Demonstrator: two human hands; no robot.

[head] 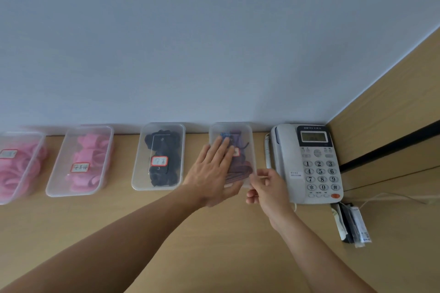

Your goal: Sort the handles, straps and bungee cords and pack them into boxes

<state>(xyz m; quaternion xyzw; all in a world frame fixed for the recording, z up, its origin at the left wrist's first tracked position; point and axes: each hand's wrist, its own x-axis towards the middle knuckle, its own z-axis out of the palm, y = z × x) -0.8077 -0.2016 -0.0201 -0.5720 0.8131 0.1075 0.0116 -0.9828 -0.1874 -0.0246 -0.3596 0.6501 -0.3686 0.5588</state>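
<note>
Along the back edge of the bench (214, 233), the rightmost clear box (248, 137), holding dark bungee cords (240, 170), stands just beside the telephone (314, 162) in the back right corner. The left hand (212, 171) lies flat on the clear box's lid with its fingers (221, 147) straight and close together, while the right hand (269, 190) pinches the box's front right corner between thumb and curled fingers. To the left along the same edge stand a box of black straps (142, 181) and two boxes of pink loops (54, 188).
</note>
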